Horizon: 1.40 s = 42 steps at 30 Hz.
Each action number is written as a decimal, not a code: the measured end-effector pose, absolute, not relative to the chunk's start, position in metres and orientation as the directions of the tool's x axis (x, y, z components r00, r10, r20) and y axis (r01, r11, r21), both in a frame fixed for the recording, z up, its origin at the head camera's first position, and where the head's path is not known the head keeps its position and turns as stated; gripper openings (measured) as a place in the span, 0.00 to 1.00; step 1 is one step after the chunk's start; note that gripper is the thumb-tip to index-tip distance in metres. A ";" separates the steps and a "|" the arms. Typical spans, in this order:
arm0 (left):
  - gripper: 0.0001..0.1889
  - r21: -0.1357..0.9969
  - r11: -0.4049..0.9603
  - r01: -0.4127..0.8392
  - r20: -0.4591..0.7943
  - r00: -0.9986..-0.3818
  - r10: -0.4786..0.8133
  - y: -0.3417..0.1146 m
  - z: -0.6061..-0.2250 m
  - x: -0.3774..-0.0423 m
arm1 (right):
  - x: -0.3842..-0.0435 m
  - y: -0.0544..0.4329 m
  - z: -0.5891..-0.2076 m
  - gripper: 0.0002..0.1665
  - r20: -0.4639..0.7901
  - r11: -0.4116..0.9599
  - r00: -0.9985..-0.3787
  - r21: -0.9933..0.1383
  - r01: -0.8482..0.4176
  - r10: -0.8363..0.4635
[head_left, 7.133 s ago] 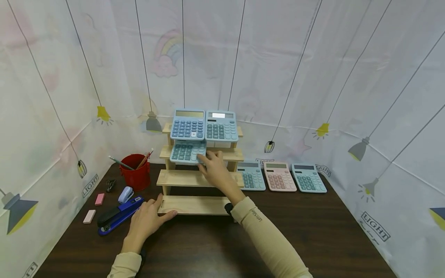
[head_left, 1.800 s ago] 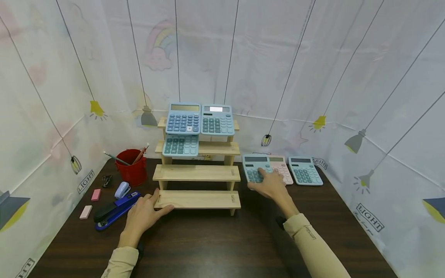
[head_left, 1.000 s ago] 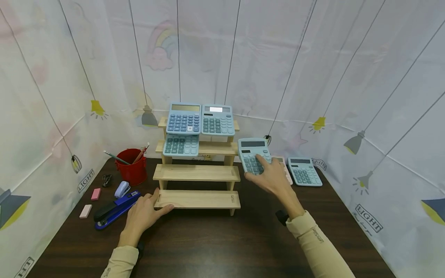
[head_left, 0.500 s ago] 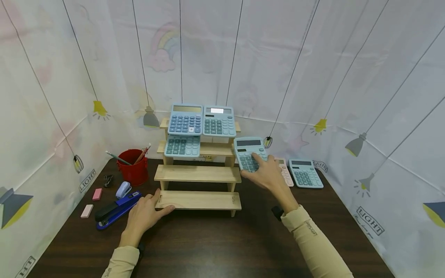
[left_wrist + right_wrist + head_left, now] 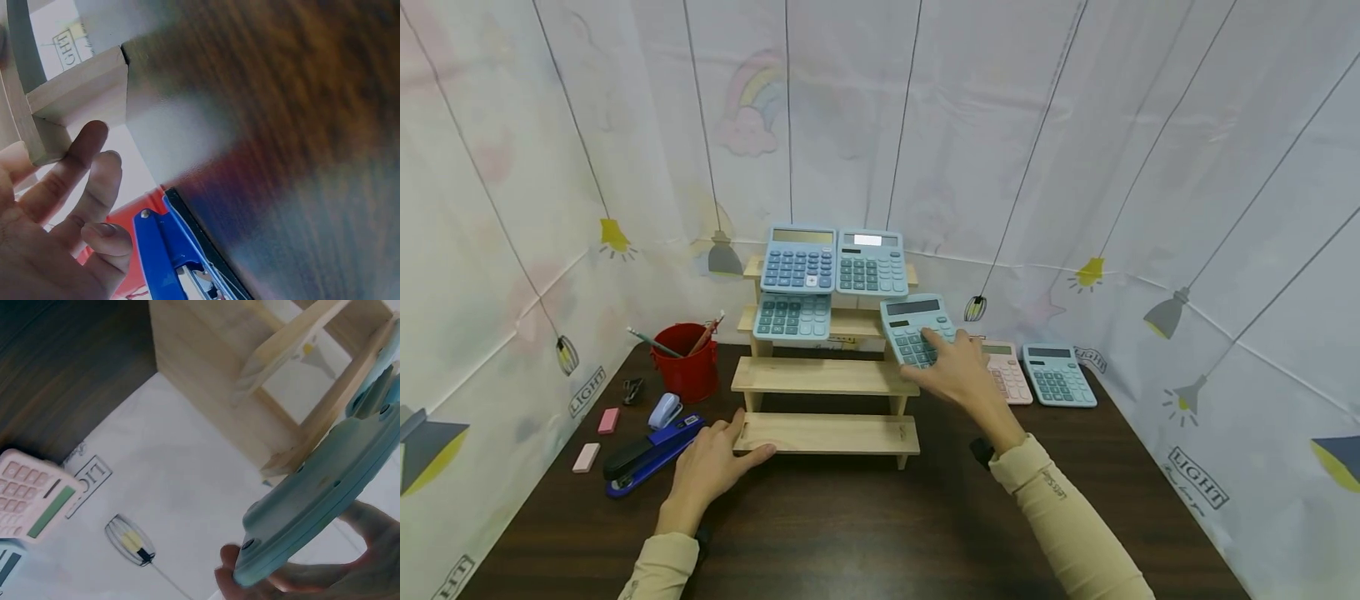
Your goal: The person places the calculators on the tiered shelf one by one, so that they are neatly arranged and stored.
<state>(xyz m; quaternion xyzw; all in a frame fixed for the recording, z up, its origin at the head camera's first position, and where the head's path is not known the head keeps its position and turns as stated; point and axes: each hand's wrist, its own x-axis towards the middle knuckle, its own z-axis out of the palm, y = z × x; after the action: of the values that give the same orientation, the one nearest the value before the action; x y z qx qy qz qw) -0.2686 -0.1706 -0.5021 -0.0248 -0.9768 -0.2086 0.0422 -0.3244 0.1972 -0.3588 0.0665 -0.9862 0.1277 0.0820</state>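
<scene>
Our right hand (image 5: 957, 373) pinches a tilted, pale-blue rectangular calculator (image 5: 910, 327) at the right of a pale wooden four-tier stand (image 5: 823, 375); whether they touch, we cannot tell. Our left hand (image 5: 709, 471), fingers loosely apart, rests against its near left end. We judge this a placing step: next, likely leftward onto the second-highest tier's bare right half (image 5: 859, 323), clearing the light-blue top-tier calculator (image 5: 872, 262) and the blue-green calculator (image 5: 792, 318) at left.

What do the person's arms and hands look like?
The left hand and right hand wear no gloves. The left sleeve and right sleeve are cream; the right one bears small dark lettering near its cuff. A black item shows at each wrist.
</scene>
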 end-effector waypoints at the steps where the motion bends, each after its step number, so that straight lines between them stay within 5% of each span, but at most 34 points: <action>1: 0.55 0.405 0.912 0.065 0.093 -0.995 0.030 -0.171 -0.502 -0.269 | -0.325 0.195 -0.359 0.52 0.181 0.958 -0.977 -0.240 -0.155 -0.112; 42: 0.54 0.405 0.912 0.067 0.096 -0.995 0.031 -0.169 -0.500 -0.265 | -0.333 0.148 -0.355 0.50 0.236 0.953 -0.954 -0.196 -0.232 -0.184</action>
<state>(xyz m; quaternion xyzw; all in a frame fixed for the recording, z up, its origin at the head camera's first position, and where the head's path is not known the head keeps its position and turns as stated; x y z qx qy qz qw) -0.2653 -0.1695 -0.5005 -0.0250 -0.9768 -0.2083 0.0437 -0.3329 0.1483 -0.3549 0.1059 -0.9821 0.1116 0.1082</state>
